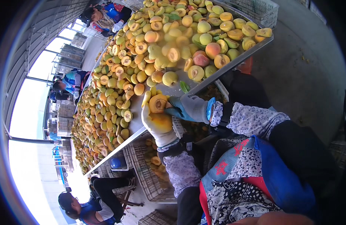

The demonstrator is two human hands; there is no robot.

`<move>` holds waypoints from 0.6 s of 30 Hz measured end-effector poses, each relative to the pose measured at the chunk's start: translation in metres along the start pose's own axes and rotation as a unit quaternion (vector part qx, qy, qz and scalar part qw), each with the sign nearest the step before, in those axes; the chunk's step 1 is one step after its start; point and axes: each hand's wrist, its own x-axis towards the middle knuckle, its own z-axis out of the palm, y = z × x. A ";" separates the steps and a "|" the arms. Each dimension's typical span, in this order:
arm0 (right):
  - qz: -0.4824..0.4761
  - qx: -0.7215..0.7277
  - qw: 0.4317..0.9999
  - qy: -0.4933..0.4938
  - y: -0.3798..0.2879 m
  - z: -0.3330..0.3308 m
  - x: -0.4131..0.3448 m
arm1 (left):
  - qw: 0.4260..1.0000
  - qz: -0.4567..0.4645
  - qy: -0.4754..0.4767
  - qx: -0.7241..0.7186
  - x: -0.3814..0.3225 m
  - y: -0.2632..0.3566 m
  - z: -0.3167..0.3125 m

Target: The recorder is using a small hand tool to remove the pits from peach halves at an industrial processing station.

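Note:
My left hand (pixel 158 123), in a white glove stained yellow at the palm and fingers, holds a halved peach-like fruit (pixel 157 103) with its cut face turned up. A brown hollow or stone shows in the middle of that face. My right hand (pixel 188 108), in a grey knit glove with a blue coated front, reaches the fruit's right edge with its fingers curled. Something small and brownish shows at those fingertips; whether it is a tool or a stone I cannot tell. Both hands are over the near edge of a metal sorting table (pixel 137 109).
Halved and whole fruit (pixel 116 84) cover much of the table, which has a raised metal rim (pixel 234 63). Below stands a plastic crate (pixel 150 180) with fruit. Another crate (pixel 260 11) is behind. Co-workers (pixel 111 17) are along the far side; a seated person (pixel 91 205) is at lower left.

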 end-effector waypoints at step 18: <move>-0.058 0.078 0.994 -0.058 0.021 0.040 -0.006 | 0.980 -0.037 0.110 -0.163 -0.014 -0.014 0.015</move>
